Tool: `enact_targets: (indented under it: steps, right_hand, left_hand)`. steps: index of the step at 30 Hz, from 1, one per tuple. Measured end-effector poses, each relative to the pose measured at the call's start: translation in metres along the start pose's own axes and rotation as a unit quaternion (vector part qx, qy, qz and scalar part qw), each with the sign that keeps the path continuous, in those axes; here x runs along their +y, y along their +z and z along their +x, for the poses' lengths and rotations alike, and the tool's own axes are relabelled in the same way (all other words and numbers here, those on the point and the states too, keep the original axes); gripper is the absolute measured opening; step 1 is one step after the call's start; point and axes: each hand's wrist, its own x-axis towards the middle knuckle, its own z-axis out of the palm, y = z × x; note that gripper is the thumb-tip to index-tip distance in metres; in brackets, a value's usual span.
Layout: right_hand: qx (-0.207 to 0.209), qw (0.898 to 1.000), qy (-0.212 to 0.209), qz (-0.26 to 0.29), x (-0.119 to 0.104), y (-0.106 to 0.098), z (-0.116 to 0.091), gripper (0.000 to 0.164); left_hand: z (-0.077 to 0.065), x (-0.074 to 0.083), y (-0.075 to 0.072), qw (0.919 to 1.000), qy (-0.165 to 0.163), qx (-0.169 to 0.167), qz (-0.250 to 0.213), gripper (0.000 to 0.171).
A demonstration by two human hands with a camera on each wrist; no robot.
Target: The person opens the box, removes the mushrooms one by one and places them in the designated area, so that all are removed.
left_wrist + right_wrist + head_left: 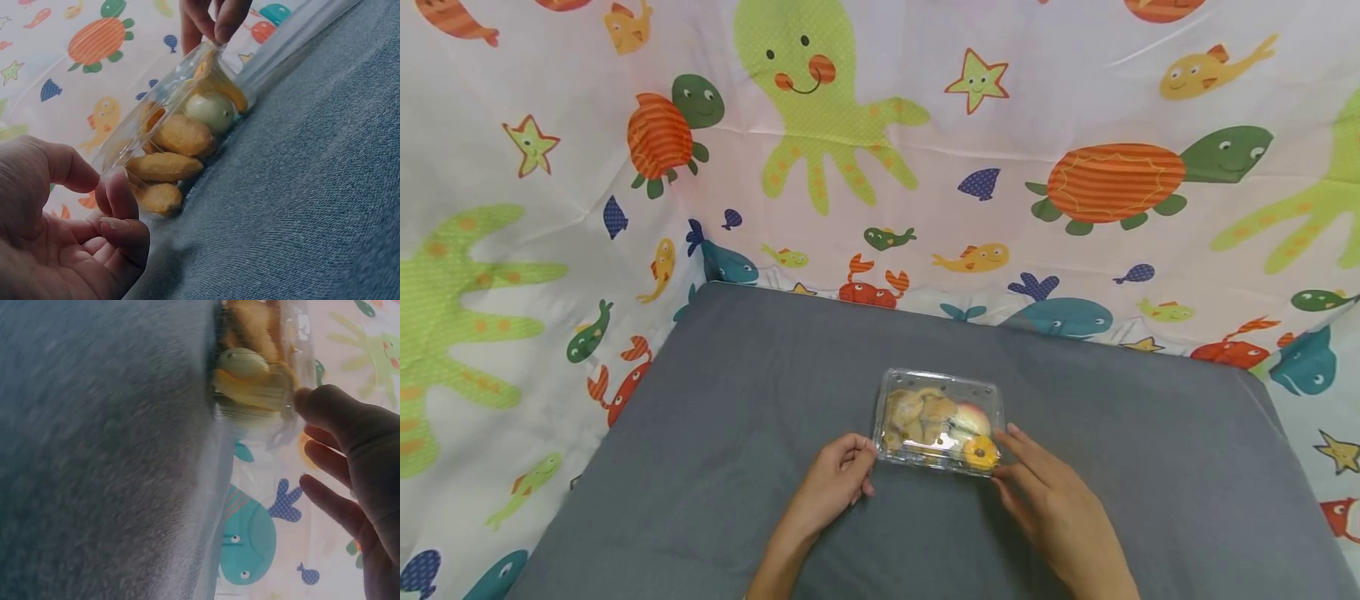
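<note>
A clear plastic clamshell container (938,421) lies on the grey cloth, its lid down over the contents. Through the plastic show several tan, potato-like pieces (181,136), a pale green round piece (211,112) and a yellow piece (981,452) with a dark centre. At the container's near left corner, my left hand (837,475) pinches the edge between thumb and index finger, the other fingers curled in. My right hand (1052,500) pinches the near right corner with thumb and fingertips; its remaining fingers spread loosely in the right wrist view.
Grey cloth (760,375) covers the table around the container. Behind and at the left hangs a white curtain (880,67) printed with sea animals, meeting the table's back edge.
</note>
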Motion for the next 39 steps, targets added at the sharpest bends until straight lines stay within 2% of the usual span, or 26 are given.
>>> enact_targets:
  steps: [5,9,14,17,26,33,36,39]
  right_hand:
    - [0.012,0.999,-0.031,-0.006,0.003,0.003,-0.001,0.054]
    - [0.025,0.998,-0.058,-0.013,0.004,0.005,-0.002,0.048]
    - [-0.004,0.998,-0.057,-0.015,0.006,0.006,-0.004,0.052]
    - [-0.013,0.997,-0.069,-0.016,0.006,0.008,-0.004,0.049]
    - [0.051,0.99,-0.125,-0.039,0.011,0.013,0.004,0.033]
    - [0.054,0.988,-0.134,-0.046,0.013,0.014,0.007,0.033]
    - [0.054,0.987,-0.143,-0.052,0.013,0.015,0.008,0.032]
    - [0.056,0.985,-0.153,-0.055,0.013,0.014,0.009,0.031]
  left_hand:
    - [0.001,-0.002,0.003,0.9998,-0.007,0.011,0.013,0.015]
    - [0.002,-0.004,0.004,0.9992,-0.001,0.018,0.035,0.015]
    - [0.002,-0.004,0.005,0.9971,0.007,0.026,0.071,0.015]
    - [0.003,-0.004,0.006,0.9964,0.006,0.029,0.079,0.014]
    - [0.004,-0.003,0.008,0.9963,0.014,0.024,0.081,0.016]
    - [0.004,-0.003,0.008,0.9962,0.019,0.016,0.084,0.018]
    - [0.004,-0.003,0.008,0.9975,0.016,0.011,0.068,0.018]
    - [0.003,-0.004,0.008,0.9996,0.014,-0.001,0.026,0.018]
